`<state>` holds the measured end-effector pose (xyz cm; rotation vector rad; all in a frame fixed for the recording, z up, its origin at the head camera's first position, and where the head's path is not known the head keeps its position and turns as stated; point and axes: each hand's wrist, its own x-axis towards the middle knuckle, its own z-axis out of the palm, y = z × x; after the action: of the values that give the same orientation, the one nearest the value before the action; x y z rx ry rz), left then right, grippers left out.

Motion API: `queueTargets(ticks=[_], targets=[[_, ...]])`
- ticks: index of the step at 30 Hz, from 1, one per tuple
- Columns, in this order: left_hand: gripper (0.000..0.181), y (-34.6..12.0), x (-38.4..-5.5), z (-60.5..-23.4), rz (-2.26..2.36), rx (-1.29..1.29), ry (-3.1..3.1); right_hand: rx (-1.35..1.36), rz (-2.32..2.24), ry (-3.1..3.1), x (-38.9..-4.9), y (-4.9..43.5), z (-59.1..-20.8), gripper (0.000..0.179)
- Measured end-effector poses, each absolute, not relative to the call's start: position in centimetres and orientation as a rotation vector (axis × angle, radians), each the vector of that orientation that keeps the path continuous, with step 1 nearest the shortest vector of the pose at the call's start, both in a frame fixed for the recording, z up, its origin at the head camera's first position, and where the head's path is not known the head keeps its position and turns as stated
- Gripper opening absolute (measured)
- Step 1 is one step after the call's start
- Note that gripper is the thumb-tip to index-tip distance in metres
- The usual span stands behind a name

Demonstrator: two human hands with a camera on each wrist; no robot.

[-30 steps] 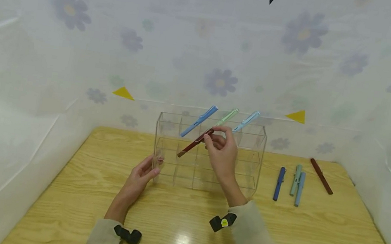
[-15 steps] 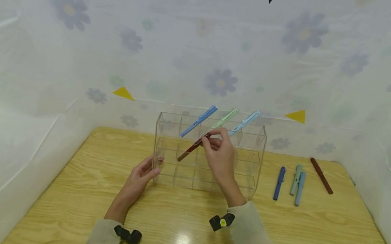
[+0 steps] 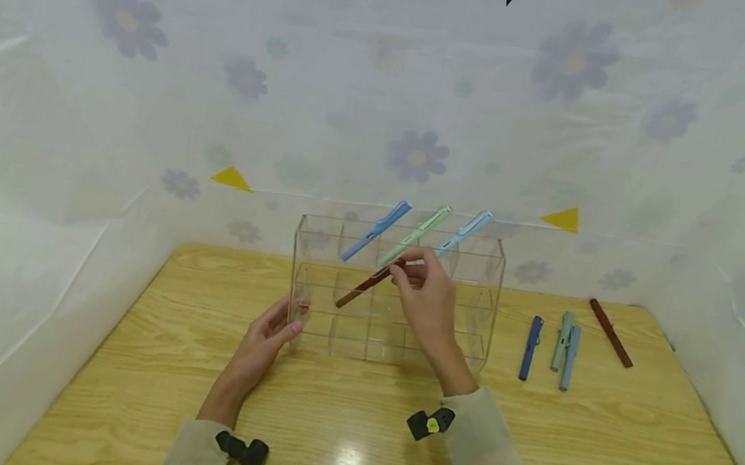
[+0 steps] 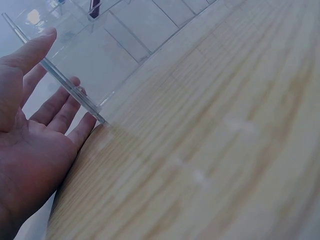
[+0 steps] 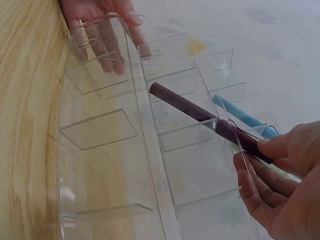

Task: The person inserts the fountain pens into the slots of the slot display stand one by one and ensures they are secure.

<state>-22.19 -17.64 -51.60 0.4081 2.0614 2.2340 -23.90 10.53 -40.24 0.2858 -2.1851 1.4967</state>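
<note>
A clear tiered pen rack stands on the table with a blue pen, a pale green pen and a light blue pen slanting in its top tier. My right hand pinches a dark red pen between thumb and fingers. That pen slopes across the middle tier, its far end at a compartment. My left hand holds the rack's left side panel, the thumb in front and the fingers seen through the plastic in the left wrist view.
Right of the rack lie a dark blue pen, a grey-green pen, a grey-blue pen and another dark red pen. A flowered white sheet hangs behind the wooden table.
The dark red pen in my right hand has come down slightly to the middle tier, uncovering more of the pale green pen. My left hand stays at the rack's side.
</note>
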Motion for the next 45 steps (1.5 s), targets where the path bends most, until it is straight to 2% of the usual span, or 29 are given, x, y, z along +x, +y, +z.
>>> queueTargets(ticks=[11, 24, 45], targets=[[0.060, -17.8, -22.3, -51.7, 2.227, 0.436, 2.066, 0.267, 1.489, -2.196, -23.6, 11.2, -40.1, 0.021], [0.059, -18.0, -22.4, -51.7, 2.223, 0.424, 2.070, 0.284, 1.468, -2.134, -21.6, 14.8, -38.9, 0.028], [0.060, -18.3, -22.1, -51.6, 2.218, 0.423, 2.086, 0.109, 1.548, -1.963, -18.7, 20.6, -39.5, 0.025]])
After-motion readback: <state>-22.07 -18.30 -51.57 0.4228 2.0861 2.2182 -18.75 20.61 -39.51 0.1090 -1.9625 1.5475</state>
